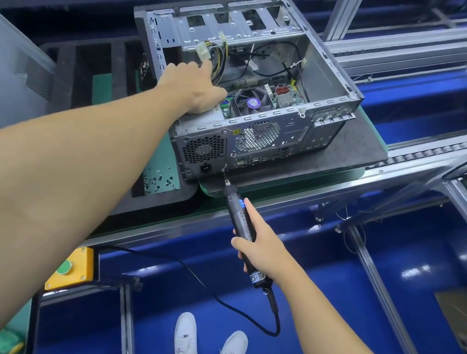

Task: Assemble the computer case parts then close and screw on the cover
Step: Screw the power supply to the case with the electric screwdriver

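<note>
The computer case (260, 139) is lying on its side on a dark mat (353, 150), which is sitting on the conveyor surface (298, 190). Its cover is off, so the inside is showing. The bare grey metal shell is displaying empty drive bays along the far edge. A bundle of yellow and black cables (219, 57) with white plugs is trailing down inside. A round cooling fan (251, 102) is sitting on the green board beside a small red and silver part. The rear panel is facing the person, with a honeycomb vent, a power socket and a round mesh grille.

The left hand (196, 88) is resting palm down on the case's near left corner. Its fingers are stretched out flat toward the white plugs and are holding nothing. The right hand (259, 247) is gripping a black electric screwdriver (239, 215), with the forefinger lying along its barrel. The bit is touching the rear panel just beside the power socket, and a black cord is hanging from the tool's back end.

Loose screws (158, 179) are lying in a black foam tray (92, 71) left of the case. A yellow box with a green button (74, 269) is sitting on the frame below.
</note>
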{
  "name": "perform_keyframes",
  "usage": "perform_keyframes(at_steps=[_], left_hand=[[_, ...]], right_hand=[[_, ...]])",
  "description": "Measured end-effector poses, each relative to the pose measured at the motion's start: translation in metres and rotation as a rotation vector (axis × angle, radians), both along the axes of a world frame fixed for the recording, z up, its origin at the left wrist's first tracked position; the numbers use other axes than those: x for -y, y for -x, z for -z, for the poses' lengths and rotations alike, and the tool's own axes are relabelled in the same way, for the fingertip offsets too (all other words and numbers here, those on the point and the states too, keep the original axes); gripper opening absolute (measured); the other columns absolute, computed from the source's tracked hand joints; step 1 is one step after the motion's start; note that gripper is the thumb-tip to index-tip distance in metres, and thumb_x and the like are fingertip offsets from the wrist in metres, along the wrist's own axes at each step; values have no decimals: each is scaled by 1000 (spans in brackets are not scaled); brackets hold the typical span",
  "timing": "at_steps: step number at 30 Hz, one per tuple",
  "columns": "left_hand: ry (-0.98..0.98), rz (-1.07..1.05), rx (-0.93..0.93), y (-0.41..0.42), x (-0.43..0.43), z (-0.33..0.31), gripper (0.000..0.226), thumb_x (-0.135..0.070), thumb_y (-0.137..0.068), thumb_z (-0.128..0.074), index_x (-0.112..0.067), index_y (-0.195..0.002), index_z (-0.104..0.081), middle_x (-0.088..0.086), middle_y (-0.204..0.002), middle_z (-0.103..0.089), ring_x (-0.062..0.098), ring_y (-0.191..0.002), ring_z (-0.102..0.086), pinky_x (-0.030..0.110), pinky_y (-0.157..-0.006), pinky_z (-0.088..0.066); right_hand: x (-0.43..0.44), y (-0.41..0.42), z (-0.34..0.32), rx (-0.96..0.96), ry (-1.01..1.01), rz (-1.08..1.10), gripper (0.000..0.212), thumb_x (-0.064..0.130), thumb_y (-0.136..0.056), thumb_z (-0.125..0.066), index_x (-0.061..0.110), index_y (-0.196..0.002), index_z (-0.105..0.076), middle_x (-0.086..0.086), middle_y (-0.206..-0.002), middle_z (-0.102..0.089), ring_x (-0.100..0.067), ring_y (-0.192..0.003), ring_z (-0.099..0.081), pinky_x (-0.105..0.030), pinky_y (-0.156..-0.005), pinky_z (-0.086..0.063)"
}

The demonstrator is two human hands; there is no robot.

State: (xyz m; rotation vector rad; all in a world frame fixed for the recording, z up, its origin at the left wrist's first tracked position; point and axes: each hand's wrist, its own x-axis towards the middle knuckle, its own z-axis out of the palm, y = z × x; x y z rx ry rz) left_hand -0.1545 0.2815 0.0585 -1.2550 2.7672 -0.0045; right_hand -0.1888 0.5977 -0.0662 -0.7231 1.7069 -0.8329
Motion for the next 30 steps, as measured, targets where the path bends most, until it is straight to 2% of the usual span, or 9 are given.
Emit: perform_keyframes(at_steps=[2,6,9,13,16,19,21,30], left_hand=[[3,-3,-8,-1,1,0,78,-59,-83,-30,-9,-143,-34,20,-113,-56,34,-91,-46,46,-82,-30],[10,2,6,-1,0,0,80,-60,-83,-30,-9,-144,-33,20,-115,-56,37,-99,-52,46,-82,-30],[6,-5,-1,-1,-1,-1,75,-59,-83,-30,-10,-139,-37,20,-114,-56,33,-90,-45,46,-83,-31],[1,-10,-16,-1,-1,0,72,-58,-82,-31,-11,-135,-40,19,-111,-56,32,-89,-44,46,-83,-31],[4,-12,-24,-2,-2,0,72,-59,-82,-31,-10,-134,-41,19,-111,-56,32,-89,-44,47,-83,-31],[6,-20,-38,-3,-3,0,73,-59,-81,-31,-10,-133,-43,19,-112,-57,32,-89,-44,48,-87,-33],[10,-25,-43,-3,-5,-1,73,-59,-82,-31,-9,-134,-42,18,-112,-57,33,-90,-46,48,-88,-35],[34,-36,-48,-4,-9,-1,69,-58,-83,-33,-9,-130,-45,17,-106,-58,32,-86,-46,45,-81,-34]], right_hand=[[0,1,0,-6,3,-11,91,24,-88,-62,66,-151,-13,-4,-110,-68,-14,-69,-63,-33,-61,-61],[-1,4,-1,23,14,1,90,20,-88,-62,65,-151,-16,-2,-116,-65,-11,-68,-63,-30,-57,-58],[0,5,-1,48,19,15,89,18,-87,-61,65,-150,-19,-3,-115,-65,-10,-67,-63,-29,-56,-57],[0,6,0,106,27,51,89,17,-85,-63,63,-151,-24,-5,-112,-68,-14,-67,-64,-32,-56,-56],[1,5,0,277,60,126,88,14,-82,-65,55,-152,-32,-2,-103,-72,-20,-68,-62,-35,-54,-53],[2,6,-3,620,113,236,82,13,-78,-67,40,-151,-43,-7,-101,-71,-26,-67,-59,-34,-51,-48],[2,7,-5,768,130,266,75,11,-79,-64,34,-149,-49,-11,-102,-68,-26,-65,-57,-33,-50,-47],[3,5,-7,930,171,298,62,8,-78,-58,24,-138,-61,-13,-100,-65,-23,-61,-55,-29,-45,-46]])
